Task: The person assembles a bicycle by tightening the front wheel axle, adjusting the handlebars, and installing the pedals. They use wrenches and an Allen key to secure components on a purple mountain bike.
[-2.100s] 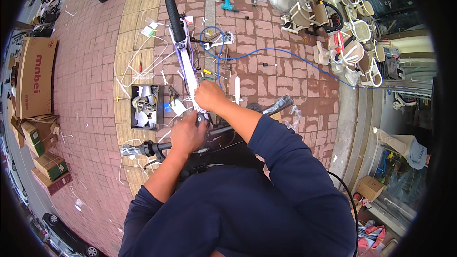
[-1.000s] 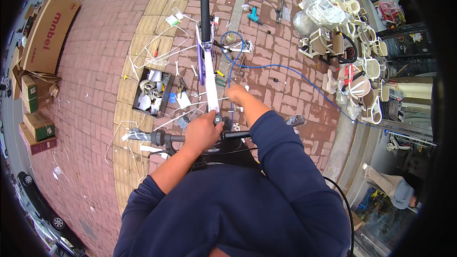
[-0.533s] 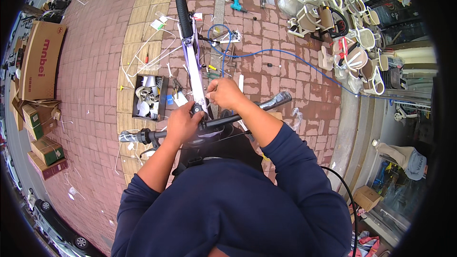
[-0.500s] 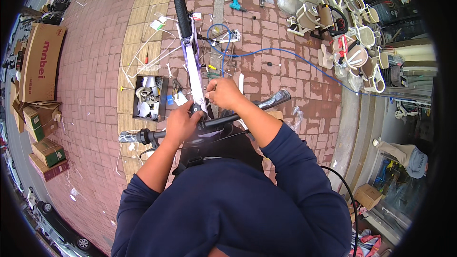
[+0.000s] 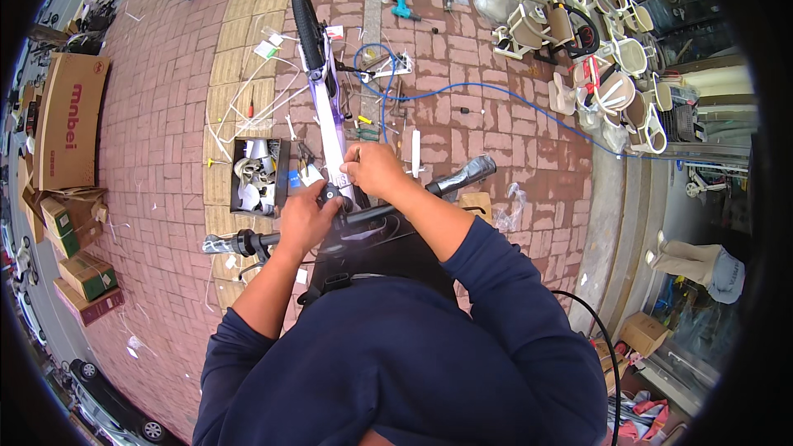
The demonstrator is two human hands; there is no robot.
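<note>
A bicycle with a white and lilac frame [image 5: 332, 142] points away from me, its front tyre [image 5: 308, 31] at the far end. The black handlebar [image 5: 369, 214] crosses in front of my body, with clear plastic wrap on its grips. My left hand [image 5: 306, 216] is closed about the dark handlebar stem [image 5: 331, 192], thumb and fingers against its sides. Just to the right and beyond it, my right hand [image 5: 377, 170] is pinched over the frame beside the stem. Whatever sits between its fingertips is hidden or too small to name.
Left of the bicycle sits an open box of parts [image 5: 259, 175]. Pliers [image 5: 306, 157], a wrench [image 5: 290, 127] and a teal power tool [image 5: 403, 7] lie on the brick paving. A blue hose [image 5: 487, 86] runs toward stacked child seats [image 5: 624, 58]. Cartons [image 5: 74, 124] stand far left.
My right hand has shifted slightly left and nearer the stem, still pinched. The left hand keeps its place on the stem. At the upper left, more of a standing person's legs shows.
</note>
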